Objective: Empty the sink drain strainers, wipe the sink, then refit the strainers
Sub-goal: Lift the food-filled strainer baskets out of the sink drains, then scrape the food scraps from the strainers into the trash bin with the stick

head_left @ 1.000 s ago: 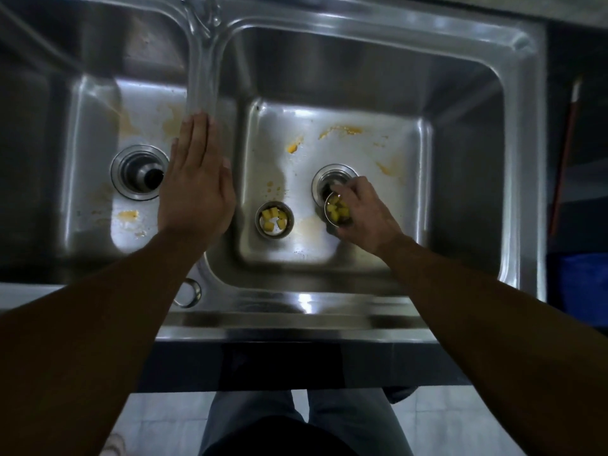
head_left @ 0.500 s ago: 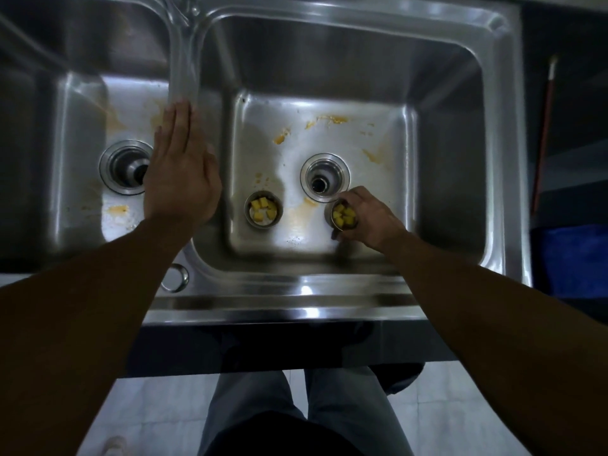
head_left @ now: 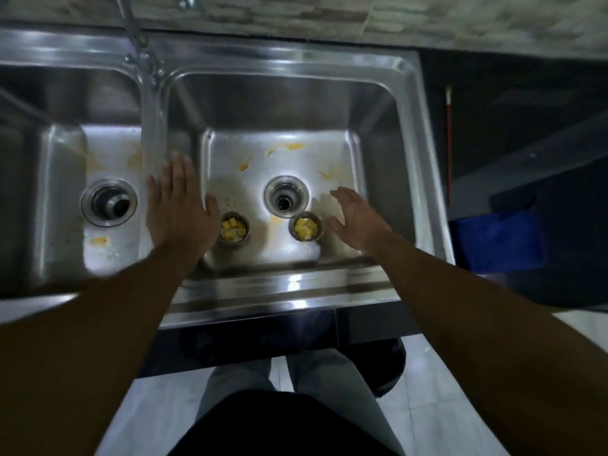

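Strainers: the left strainer and right strainer sit in the sink's right basin, both holding yellow scraps. The right hand hovers just beside the right strainer, fingers spread, gripping nothing. The left hand is flat and released over the divider. Beyond are 2 bare drains.
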`<act>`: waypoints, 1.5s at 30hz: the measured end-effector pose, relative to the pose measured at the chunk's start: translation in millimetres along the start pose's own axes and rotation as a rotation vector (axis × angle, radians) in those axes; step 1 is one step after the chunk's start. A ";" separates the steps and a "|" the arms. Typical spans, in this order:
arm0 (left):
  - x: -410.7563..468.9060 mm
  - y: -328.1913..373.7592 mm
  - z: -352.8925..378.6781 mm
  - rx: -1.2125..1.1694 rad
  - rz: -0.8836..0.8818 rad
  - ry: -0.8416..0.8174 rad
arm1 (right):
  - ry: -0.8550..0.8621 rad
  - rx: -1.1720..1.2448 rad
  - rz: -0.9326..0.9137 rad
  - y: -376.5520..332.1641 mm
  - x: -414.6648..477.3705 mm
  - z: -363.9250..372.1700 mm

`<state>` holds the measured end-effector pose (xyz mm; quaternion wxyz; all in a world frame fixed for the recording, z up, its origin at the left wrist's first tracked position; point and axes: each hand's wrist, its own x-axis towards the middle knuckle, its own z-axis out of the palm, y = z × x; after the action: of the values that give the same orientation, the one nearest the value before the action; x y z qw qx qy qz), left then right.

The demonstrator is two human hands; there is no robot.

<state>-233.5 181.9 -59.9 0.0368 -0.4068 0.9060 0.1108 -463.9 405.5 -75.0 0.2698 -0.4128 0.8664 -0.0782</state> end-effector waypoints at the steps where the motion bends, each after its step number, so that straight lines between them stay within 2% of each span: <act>1: -8.8 13.3 1.2 -0.012 0.025 -0.010 | 0.029 -0.020 0.014 3.2 -3.7 -6.2; 5: -39.9 70.2 11.5 -0.087 0.133 -0.172 | 0.170 -0.081 -0.008 22.5 -15.7 -32.9; 10: -74.5 128.1 29.6 -0.276 0.421 -0.347 | 0.365 0.006 -0.036 56.0 -14.9 -75.8; 12: -85.4 136.1 37.8 -0.294 0.439 -0.386 | 0.459 0.001 -0.010 71.6 -9.6 -90.4; 16: -87.2 134.1 45.8 -0.288 0.362 -0.384 | 0.556 -0.038 0.124 102.7 7.5 -115.6; 23: -91.1 136.8 45.8 -0.306 0.325 -0.366 | 0.431 0.019 0.419 121.5 25.7 -136.4; 28: -92.1 137.9 44.9 -0.317 0.288 -0.367 | 0.411 0.060 0.503 118.2 28.9 -147.2; 33: -91.2 138.9 45.8 -0.333 0.268 -0.341 | 0.383 0.208 0.584 128.6 30.1 -151.8; 36: -89.3 136.7 45.6 -0.345 0.286 -0.335 | 0.507 0.264 0.515 124.5 27.1 -146.3; 40: -91.2 133.2 39.4 -0.399 0.295 -0.347 | 0.702 0.395 0.201 90.9 12.7 -126.2; 43: -89.9 131.6 36.3 -0.410 0.275 -0.334 | 0.620 0.494 -0.046 47.1 -4.2 -104.0; 45: -86.7 125.8 34.3 -0.420 0.243 -0.301 | 0.502 0.578 -0.045 18.5 -5.6 -85.5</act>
<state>-270.2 334.0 -58.2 0.0723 -0.2730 0.8897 0.3588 -519.0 414.2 -7.4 0.1527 -0.3068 0.8384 -0.4238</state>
